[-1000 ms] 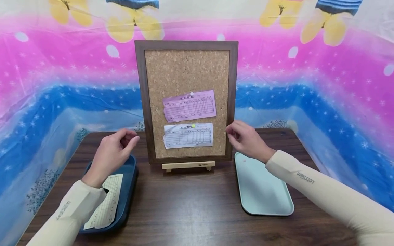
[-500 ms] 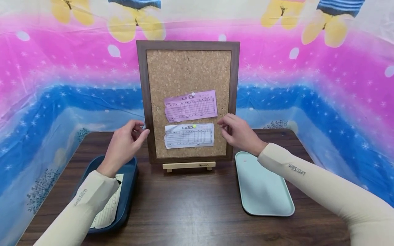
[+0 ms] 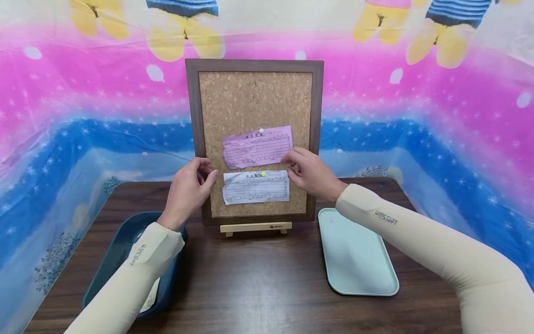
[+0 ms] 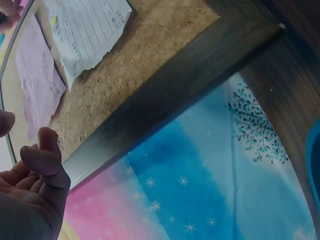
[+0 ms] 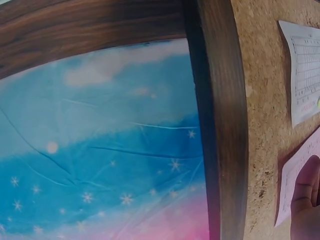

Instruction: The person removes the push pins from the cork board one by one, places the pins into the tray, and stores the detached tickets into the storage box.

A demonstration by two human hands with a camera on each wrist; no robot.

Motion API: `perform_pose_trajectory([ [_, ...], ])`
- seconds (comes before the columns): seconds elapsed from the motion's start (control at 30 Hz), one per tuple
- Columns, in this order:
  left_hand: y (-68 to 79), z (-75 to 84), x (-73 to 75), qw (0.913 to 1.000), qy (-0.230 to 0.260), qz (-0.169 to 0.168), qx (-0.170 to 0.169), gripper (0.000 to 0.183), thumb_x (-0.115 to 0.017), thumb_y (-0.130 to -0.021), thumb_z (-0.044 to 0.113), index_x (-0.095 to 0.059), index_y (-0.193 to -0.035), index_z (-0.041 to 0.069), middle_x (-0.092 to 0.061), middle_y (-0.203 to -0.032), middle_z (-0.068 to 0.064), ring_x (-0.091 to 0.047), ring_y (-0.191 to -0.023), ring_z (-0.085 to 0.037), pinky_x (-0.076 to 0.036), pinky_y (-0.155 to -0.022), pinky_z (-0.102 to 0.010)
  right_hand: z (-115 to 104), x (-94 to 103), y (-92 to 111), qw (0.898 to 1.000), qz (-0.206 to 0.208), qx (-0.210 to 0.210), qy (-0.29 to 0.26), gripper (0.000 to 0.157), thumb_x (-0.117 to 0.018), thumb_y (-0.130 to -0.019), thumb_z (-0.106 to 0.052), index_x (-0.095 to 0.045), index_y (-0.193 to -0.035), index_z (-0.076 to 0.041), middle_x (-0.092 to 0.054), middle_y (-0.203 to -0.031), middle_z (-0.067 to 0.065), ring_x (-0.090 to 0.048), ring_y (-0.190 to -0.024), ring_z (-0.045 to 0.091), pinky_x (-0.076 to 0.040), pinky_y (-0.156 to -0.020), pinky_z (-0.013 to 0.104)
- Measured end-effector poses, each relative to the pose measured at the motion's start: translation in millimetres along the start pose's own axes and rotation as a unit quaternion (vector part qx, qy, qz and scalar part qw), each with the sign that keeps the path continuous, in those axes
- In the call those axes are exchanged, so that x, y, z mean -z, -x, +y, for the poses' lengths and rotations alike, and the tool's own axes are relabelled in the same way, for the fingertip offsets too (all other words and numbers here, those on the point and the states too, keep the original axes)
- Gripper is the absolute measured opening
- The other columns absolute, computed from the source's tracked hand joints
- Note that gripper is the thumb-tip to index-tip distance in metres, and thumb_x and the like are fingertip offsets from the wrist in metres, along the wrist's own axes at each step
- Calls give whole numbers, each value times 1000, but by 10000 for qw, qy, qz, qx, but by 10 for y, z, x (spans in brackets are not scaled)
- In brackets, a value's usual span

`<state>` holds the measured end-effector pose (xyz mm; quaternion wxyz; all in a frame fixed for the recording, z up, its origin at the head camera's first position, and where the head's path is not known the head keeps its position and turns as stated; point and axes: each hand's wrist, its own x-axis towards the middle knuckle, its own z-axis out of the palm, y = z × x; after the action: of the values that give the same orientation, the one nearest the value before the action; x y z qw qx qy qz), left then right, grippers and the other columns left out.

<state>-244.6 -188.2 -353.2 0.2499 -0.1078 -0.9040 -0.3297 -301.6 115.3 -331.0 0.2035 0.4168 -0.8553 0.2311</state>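
Observation:
A framed corkboard (image 3: 254, 97) stands upright on a small wooden easel (image 3: 256, 228). Pinned to it are a pink printed slip (image 3: 258, 150) under a white pushpin (image 3: 261, 131) and, below that, a white slip (image 3: 250, 190) under a yellow-green pushpin (image 3: 263, 174). My right hand (image 3: 314, 172) has its fingertips at the pink slip's lower right corner, fingers loosely bent; the right wrist view shows this hand (image 5: 306, 205) overlapping that slip. Over the board's left frame is my left hand (image 3: 189, 192), thumb and fingers apart, nothing between them in the left wrist view.
A dark blue tray (image 3: 121, 236) with paper slips (image 3: 150, 297) sits at the left, partly under my left forearm. To the right lies a pale green tray (image 3: 359, 260) with a small pink bit on it. A patterned cloth (image 3: 375, 93) hangs behind the wooden table (image 3: 250, 278).
Both hands have moved inward and up: the left from over the blue tray to the board's left edge, the right from the right frame to the pink slip's corner. The slips stay pinned.

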Motion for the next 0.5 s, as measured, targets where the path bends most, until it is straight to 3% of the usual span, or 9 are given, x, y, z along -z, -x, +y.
perform_pose_trajectory([
  [0.3,-41,20,-126,9999,-18,127,-31,35,-63,-92,21,-56,-118,-1,-63,-95,-12,-53,-66,-19,-42,-59,-36,-58,-97,-120,9996,-208,55,159,17,-61,-87,-2,-62,-103,-4,-58,-100,4,-55,-86,13,-48,-73,26],
  [0.5,-143,70,-213,9991,-11,388,-153,34,-63,-92,22,-56,-116,-1,-62,-96,-12,-56,-68,-20,-45,-60,-38,-46,-72,-207,9997,-20,-34,247,16,-62,-86,-2,-62,-101,-5,-58,-99,5,-56,-85,14,-48,-74,27],
])
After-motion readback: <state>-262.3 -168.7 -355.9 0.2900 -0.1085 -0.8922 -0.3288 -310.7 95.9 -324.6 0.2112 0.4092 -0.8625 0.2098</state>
